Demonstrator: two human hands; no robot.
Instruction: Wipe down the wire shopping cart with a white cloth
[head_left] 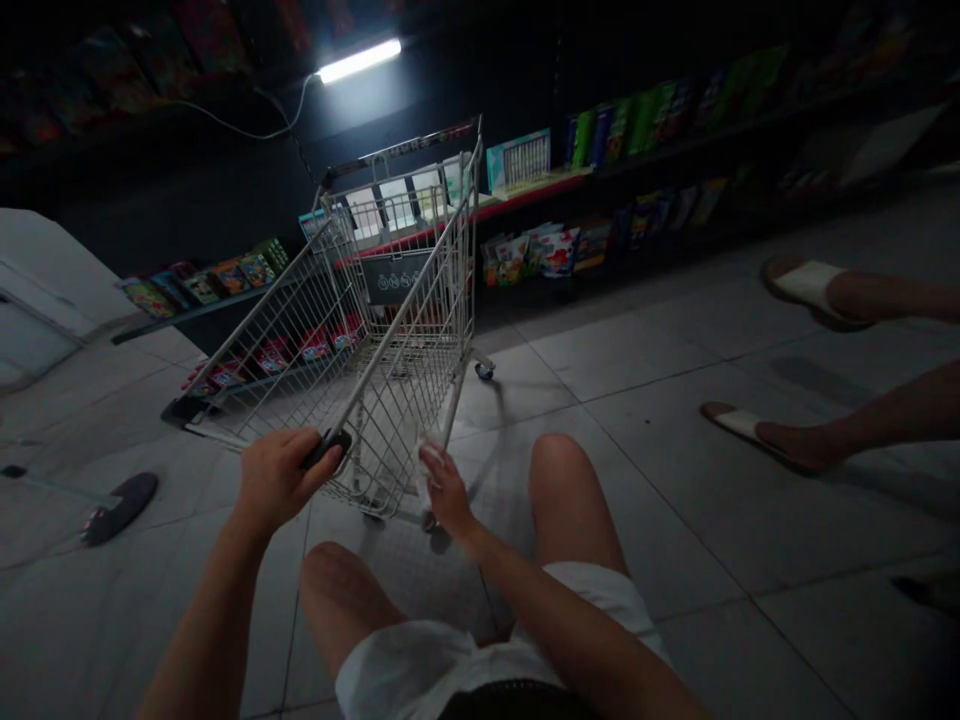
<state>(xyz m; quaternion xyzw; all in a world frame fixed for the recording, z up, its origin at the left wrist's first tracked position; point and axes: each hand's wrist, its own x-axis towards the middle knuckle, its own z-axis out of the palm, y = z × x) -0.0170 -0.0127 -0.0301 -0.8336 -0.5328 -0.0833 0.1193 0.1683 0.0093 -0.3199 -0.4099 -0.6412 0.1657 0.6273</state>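
Observation:
A wire shopping cart (390,330) stands tilted in front of me on the tiled floor. My left hand (279,472) is closed round the dark end of the cart's handle at its near corner. My right hand (447,487) pinches a small white cloth (424,466) against the cart's near upright bar. My bare knees and white shorts fill the bottom of the view. The cart's basket looks empty.
Dark shelves (622,170) with colourful packets run along the back. A lit tube lamp (358,60) hangs above. Another person's legs in white sandals (806,285) reach in from the right. A dark slipper (120,507) lies on the floor at left.

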